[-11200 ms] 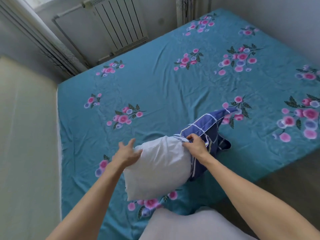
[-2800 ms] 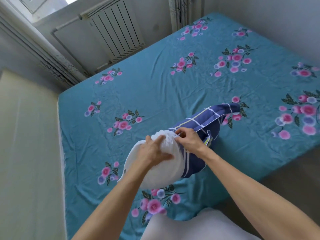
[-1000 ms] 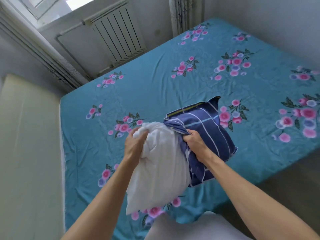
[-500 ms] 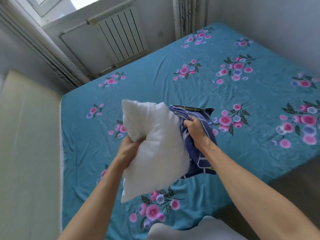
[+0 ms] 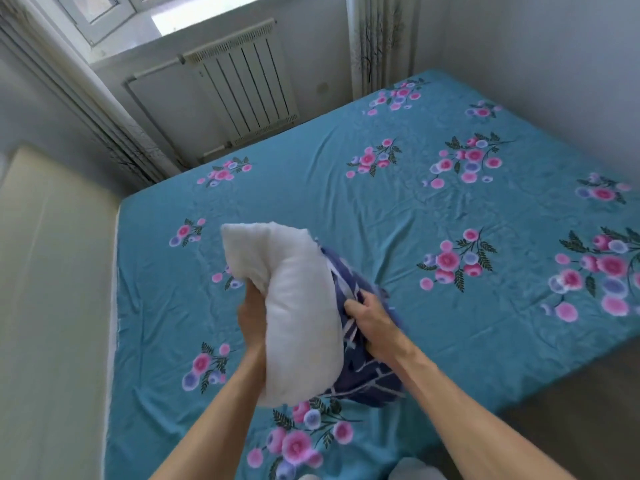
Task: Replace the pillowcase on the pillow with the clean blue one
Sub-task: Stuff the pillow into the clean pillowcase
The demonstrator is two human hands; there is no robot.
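Observation:
A bare white pillow [image 5: 294,317] stands on end above the bed, bent over at its top. My left hand [image 5: 251,317] grips its left edge, mostly hidden behind the pillow. A dark blue pillowcase [image 5: 363,372] with white lines is bunched against the pillow's right side and covers its lower right part. My right hand [image 5: 372,320] grips a fold of that blue fabric. How far the pillow reaches inside the case is hidden.
The bed [image 5: 398,209] wears a teal sheet with pink flower prints. A cream padded panel [image 5: 52,289] runs along its left. A white radiator [image 5: 246,81] and a curtain [image 5: 381,39] stand at the far wall. White fabric [image 5: 412,471] shows at the bottom edge.
The pillow has swung more upright and its top now folds over. My right hand has dropped lower with the bunched blue case, which now hugs the pillow's lower right.

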